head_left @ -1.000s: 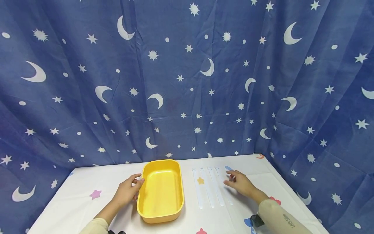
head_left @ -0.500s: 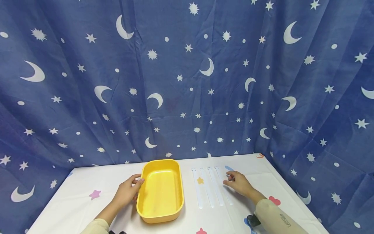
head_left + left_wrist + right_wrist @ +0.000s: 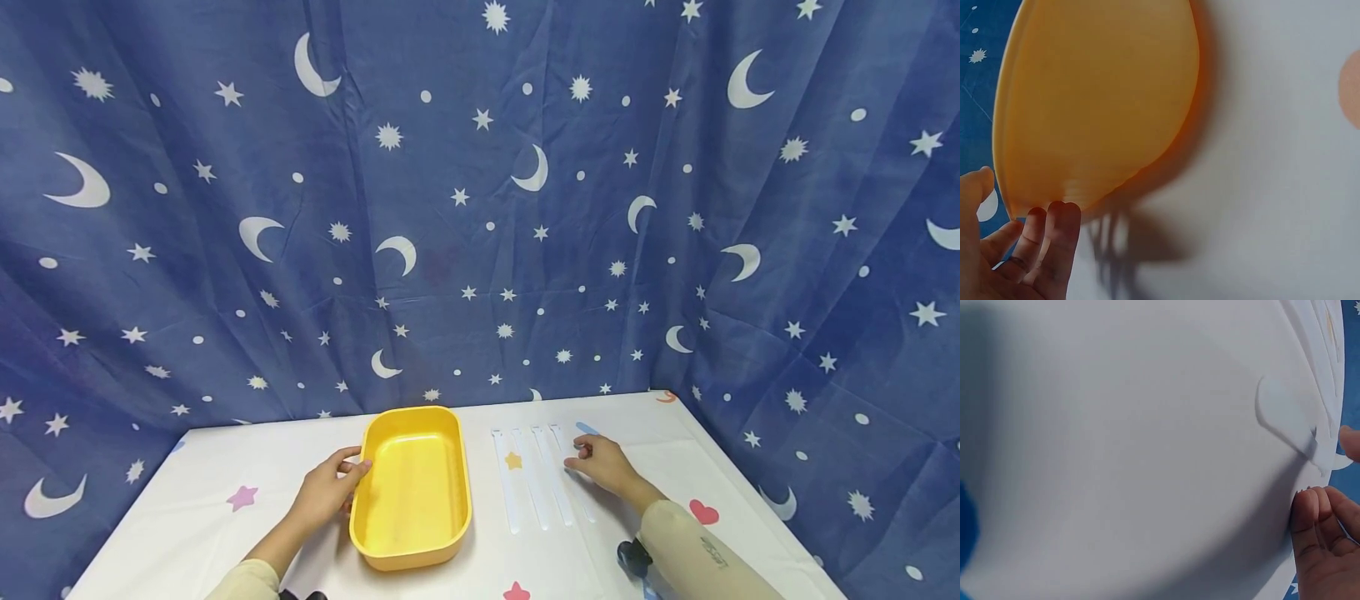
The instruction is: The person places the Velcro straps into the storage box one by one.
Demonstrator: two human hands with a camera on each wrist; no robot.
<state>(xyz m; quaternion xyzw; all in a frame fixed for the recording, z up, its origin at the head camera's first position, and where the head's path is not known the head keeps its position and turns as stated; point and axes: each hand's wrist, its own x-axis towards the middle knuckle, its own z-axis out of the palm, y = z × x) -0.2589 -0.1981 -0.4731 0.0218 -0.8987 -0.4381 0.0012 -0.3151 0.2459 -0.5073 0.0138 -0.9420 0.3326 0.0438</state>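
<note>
Evidently, only an early stage had been reached, as far as could be judged. The yellow tub was set upright on the tabletop, left of the middle, with its far end close to the far edge. To its right, apart from it, at least four thin white strips were laid side by side, their broader ends toward the far edge. No strip could be seen inside the tub or lifted from the surface, so the handling of the strips was judged to be wholly left to do.

The tub's left side was touched by the left hand; its relaxed fingers were rested against the outer wall, with the thumb beside the rim, and no firm grip was shown. The right hand was held beside the rightmost strip, on the side nearer the tabletop's right edge. Its fingers were loosely bent, and a gap was left between them and the thumb in the right wrist view. Nothing was seen to be held; whether the strip was touched could not be told.
</note>
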